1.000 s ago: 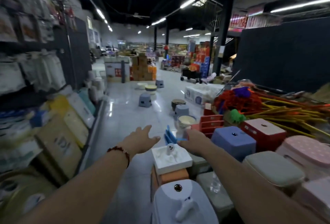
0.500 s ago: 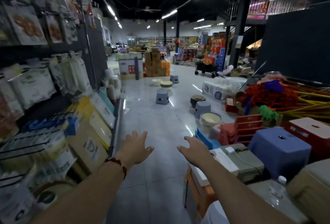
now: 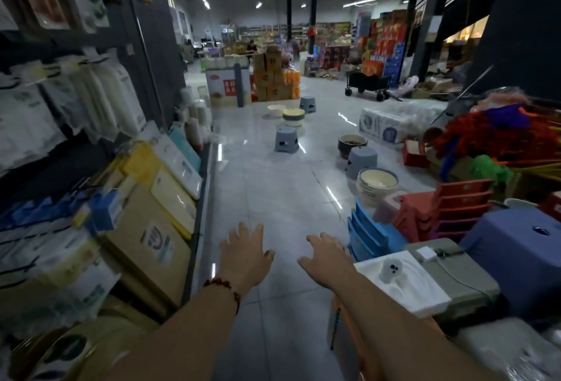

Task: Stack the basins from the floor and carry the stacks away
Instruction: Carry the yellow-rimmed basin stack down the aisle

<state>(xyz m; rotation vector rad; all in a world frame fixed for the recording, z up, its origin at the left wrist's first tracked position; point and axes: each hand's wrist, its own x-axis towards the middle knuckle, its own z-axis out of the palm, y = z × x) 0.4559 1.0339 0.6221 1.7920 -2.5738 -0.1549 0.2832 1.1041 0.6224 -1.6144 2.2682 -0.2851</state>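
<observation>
Glossy grey tiled aisle floor (image 3: pixel 273 198) ahead: your left hand (image 3: pixel 244 254) and right hand (image 3: pixel 326 254) reach out empty, fingers spread. Walk to the nearest stack of cream plastic basins (image 3: pixel 376 184) at the right, crouch, grip both rims.

one view only, worn on the person's head, wide-angle (edges bend). it faces forward and slightly down along a shop aisle, the floor (image 3: pixel 273 198) running away ahead. both forearms reach in from the bottom edge, close to the lens; shelving (image 3: pixel 91 137) lines the left.
</observation>
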